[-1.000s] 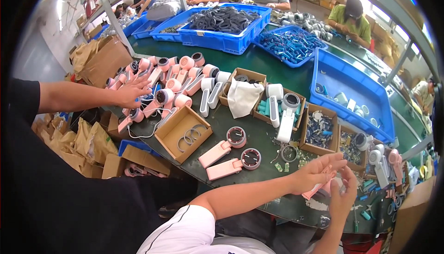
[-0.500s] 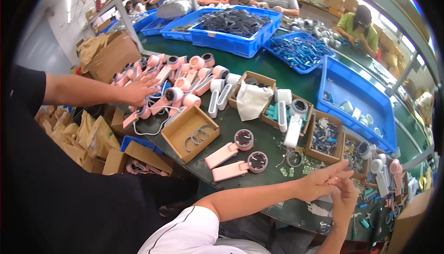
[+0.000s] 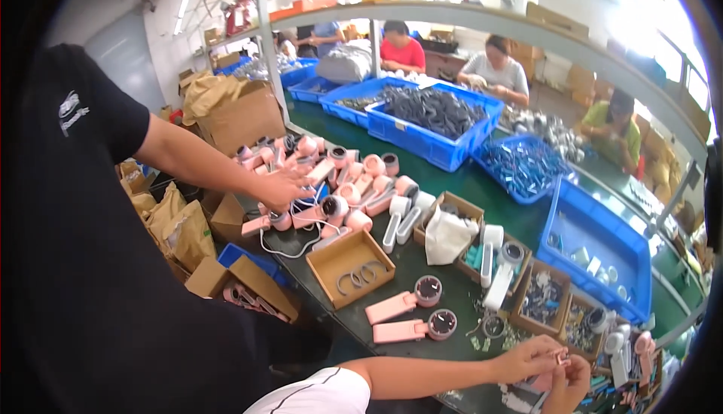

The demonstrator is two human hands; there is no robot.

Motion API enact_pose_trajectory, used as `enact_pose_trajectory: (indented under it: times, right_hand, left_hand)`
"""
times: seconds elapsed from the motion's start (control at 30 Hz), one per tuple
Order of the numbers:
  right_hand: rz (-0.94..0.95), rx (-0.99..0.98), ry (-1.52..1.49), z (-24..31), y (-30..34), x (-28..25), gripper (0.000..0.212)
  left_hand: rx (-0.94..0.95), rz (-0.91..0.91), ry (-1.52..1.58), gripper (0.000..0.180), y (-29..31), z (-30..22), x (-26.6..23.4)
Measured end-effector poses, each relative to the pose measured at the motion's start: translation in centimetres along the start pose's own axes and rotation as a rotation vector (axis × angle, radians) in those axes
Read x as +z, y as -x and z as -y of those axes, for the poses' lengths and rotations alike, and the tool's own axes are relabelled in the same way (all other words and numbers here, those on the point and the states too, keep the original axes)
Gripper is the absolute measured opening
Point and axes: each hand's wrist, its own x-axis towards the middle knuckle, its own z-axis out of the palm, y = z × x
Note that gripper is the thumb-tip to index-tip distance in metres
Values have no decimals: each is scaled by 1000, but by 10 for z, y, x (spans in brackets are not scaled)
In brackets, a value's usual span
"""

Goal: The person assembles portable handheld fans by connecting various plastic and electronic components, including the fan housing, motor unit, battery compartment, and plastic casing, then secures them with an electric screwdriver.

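Note:
At the lower right, my left hand [image 3: 525,360] and my right hand [image 3: 570,385] meet fingertip to fingertip. Both are closed on a small pinkish part [image 3: 559,357], too small to name. Left of them on the dark table lie two pink handheld fans with dark round faces, an upper fan [image 3: 392,307] and a lower fan [image 3: 399,331]. A loose grey ring [image 3: 493,326] is near my left hand, among scattered scraps. Beyond it, a white handheld fan [image 3: 498,286] leans on a cardboard box.
A person in black at left reaches a hand [image 3: 283,187] over piled pink fans [image 3: 348,192]. A cardboard tray [image 3: 322,267] holds grey rings. Small boxes of parts [image 3: 520,310] and a blue bin [image 3: 640,297] stand at right. More people sit across the table.
The view has shifted, so the table appears lower and further right. My hands remain together, and a pinkish part now shows between the fingertips. The other person's hand stays over the pile.

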Motion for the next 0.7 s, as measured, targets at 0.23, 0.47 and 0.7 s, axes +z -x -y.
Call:
enact_pose_trajectory:
  times: [0.23, 0.47, 0.7]
  right_hand:
    - [-84, -40, -22, 17, 13, 7, 24]
    - [-103, 25, -308, -4, 13, 19, 20]
    - [-85, 92, -412, -21, 25, 13, 21]
  left_hand:
    - [4, 100, -188, 29, -7, -44, -7]
    - [297, -236, -580, 53, 27, -121, -32]
    - [686, -1560, -584, 18, 118, -186, -233]
